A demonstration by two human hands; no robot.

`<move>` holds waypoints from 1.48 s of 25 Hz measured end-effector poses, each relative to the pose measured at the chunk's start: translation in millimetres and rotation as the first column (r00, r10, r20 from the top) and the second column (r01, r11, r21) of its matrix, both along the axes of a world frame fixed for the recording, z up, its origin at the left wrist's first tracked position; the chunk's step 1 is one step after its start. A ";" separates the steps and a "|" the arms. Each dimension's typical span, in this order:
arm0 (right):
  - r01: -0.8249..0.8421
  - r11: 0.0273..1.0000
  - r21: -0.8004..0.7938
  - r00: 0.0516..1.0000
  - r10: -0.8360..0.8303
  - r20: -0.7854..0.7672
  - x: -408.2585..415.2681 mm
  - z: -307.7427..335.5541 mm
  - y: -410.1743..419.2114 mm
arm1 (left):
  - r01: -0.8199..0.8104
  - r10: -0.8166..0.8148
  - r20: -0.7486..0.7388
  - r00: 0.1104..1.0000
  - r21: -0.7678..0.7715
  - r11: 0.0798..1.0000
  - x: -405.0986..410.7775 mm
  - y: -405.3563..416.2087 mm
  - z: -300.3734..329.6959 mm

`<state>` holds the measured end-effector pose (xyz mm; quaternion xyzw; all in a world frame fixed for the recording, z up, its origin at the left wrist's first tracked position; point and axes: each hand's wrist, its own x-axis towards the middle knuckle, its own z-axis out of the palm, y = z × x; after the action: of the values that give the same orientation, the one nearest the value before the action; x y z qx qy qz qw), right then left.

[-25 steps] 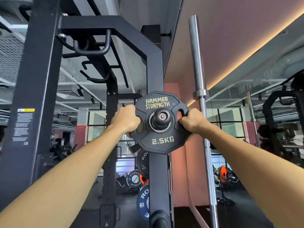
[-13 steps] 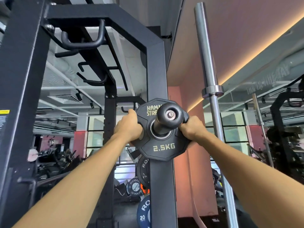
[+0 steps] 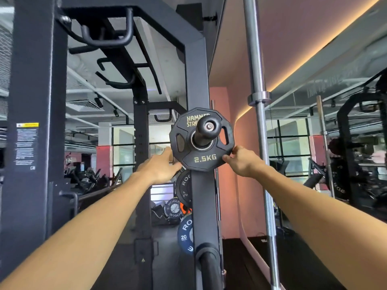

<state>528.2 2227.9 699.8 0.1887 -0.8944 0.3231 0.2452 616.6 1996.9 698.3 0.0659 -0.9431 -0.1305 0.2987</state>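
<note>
A black 2.5 kg Hammer Strength weight plate [image 3: 204, 159] hangs on a black storage peg [image 3: 208, 126] that sticks out from the dark rack upright [image 3: 204, 206]. My left hand [image 3: 159, 167] lies at the plate's lower left edge with its fingers stretched out, the tips at or just behind the rim. At the lower right edge, my right hand [image 3: 243, 162] pinches the rim between thumb and fingers. The plate's two grip holes are free.
A steel barbell [image 3: 256, 80] stands upright just right of the rack. Below the plate are a black Rogue plate [image 3: 183, 187], a blue 20 kg plate [image 3: 185, 233] and a second peg [image 3: 208, 254]. A thick rack post [image 3: 31, 101] stands on the left, a mirrored wall [image 3: 335, 143] on the right.
The plate has slid back along the peg to the upright. Both hands have left the grip holes and dropped to the plate's lower edge; the left hand has opened.
</note>
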 end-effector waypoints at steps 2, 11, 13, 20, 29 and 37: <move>-0.062 0.997 0.051 0.998 0.061 0.025 21.0 -16.6 6.6 | 0.007 -0.007 0.052 0.999 0.007 1.000 21.7 1.9 -13.4; -0.287 0.937 0.199 0.957 0.272 0.100 132.3 -71.1 -10.1 | -0.090 0.075 0.127 0.989 0.120 0.989 160.7 -5.8 -68.7; -0.343 0.913 0.222 0.939 0.327 0.106 161.5 -74.8 -25.7 | -0.142 0.126 0.130 0.983 0.122 0.982 200.3 -19.0 -73.7; -0.450 0.853 0.265 0.891 0.450 0.063 258.2 -69.7 -122.9 | -0.324 0.308 0.118 0.944 0.171 0.930 333.8 -94.2 -73.3; -0.592 0.775 0.221 0.804 0.588 0.091 405.1 -77.2 -301.4 | -0.409 0.393 0.139 0.909 0.109 0.906 504.2 -232.9 -64.9; -0.634 0.750 0.189 0.773 0.621 0.130 474.0 -92.2 -428.8 | -0.405 0.376 0.183 0.909 0.166 0.899 575.8 -348.5 -82.9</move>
<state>1002.2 1799.2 607.6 0.4945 -0.8161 0.2900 0.0732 1192.4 1648.3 615.4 0.2930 -0.9120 -0.1567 0.2405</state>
